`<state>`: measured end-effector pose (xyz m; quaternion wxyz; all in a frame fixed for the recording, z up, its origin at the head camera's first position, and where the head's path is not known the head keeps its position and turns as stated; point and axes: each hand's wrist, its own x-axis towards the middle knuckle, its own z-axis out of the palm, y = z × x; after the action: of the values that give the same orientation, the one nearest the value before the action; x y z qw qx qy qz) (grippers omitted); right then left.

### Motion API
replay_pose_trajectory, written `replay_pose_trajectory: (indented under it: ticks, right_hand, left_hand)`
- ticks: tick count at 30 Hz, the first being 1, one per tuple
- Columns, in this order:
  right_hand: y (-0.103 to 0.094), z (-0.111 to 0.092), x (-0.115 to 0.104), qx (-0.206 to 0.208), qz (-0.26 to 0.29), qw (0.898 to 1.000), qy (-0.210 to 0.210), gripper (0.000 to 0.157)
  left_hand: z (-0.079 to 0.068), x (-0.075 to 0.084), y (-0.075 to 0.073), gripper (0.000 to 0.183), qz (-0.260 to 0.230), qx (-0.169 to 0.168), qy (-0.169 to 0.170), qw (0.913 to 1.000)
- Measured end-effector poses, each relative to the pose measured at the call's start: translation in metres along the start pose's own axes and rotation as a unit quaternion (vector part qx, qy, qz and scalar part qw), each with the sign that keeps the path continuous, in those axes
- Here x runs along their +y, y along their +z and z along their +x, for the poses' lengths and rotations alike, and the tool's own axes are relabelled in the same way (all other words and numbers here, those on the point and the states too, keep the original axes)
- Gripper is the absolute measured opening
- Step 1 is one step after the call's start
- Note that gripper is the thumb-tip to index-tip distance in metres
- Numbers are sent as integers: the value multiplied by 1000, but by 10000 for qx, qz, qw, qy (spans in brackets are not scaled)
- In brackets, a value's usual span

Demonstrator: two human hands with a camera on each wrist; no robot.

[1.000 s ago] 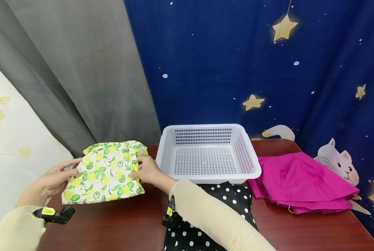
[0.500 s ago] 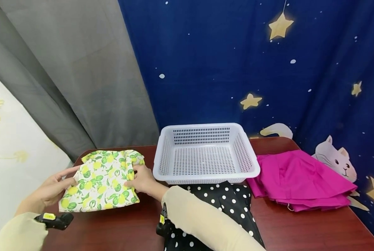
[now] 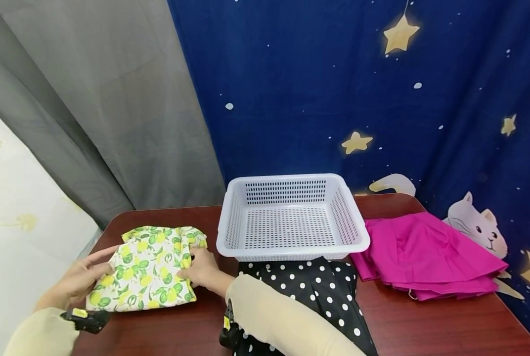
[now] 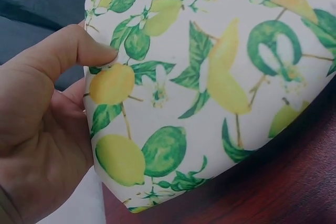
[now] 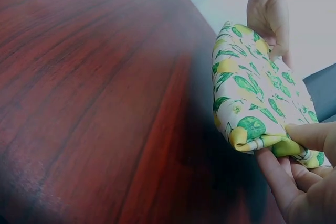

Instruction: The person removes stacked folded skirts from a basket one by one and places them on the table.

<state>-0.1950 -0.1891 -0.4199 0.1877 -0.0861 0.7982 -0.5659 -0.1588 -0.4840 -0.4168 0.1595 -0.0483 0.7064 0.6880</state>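
Observation:
A folded cloth (image 3: 149,269) with a lemon and green leaf print lies at the left of the table, held from both sides. My left hand (image 3: 80,279) grips its left edge, thumb on top and fingers underneath. In the left wrist view the thumb (image 4: 86,48) presses near the corner. At the other side my right hand (image 3: 204,269) pinches the right edge. The right wrist view has the right thumb (image 5: 310,136) above the folded layers and the fingers below them. That edge is rolled, with a yellow-green underside showing.
A white perforated plastic basket (image 3: 226,237) stands at the table's back middle. Black polka-dot fabric (image 3: 331,296) lies in front of it, partly under my right sleeve (image 3: 283,316). Folded magenta fabric (image 3: 429,257) lies to the right. The dark red table (image 3: 425,326) backs onto curtains.
Both hands have brought the lemon-print cloth lower and nearer the front of the table, keeping hold of it. Basket and other fabrics have stayed put; the head view has shifted slightly.

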Motion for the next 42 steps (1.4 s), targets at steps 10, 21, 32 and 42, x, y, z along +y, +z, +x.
replay_pose_trajectory:
  ticks: [10,21,32,42]
  right_hand:
    - [6,4,17,215,-7,9994,255,59]
    - [5,2,28,267,190,9986,424,64]
    - [3,0,32,259,-112,9986,457,69]
    - [-12,-4,32,-322,-55,9989,334,72]
  left_hand:
    - [6,-9,18,47,596,724,-256,9953]
    - [14,-29,25,52,1096,1370,-317,9840]
    - [20,-28,32,68,1804,1817,-537,9652]
    - [22,-31,30,71,3597,2040,-233,9102]
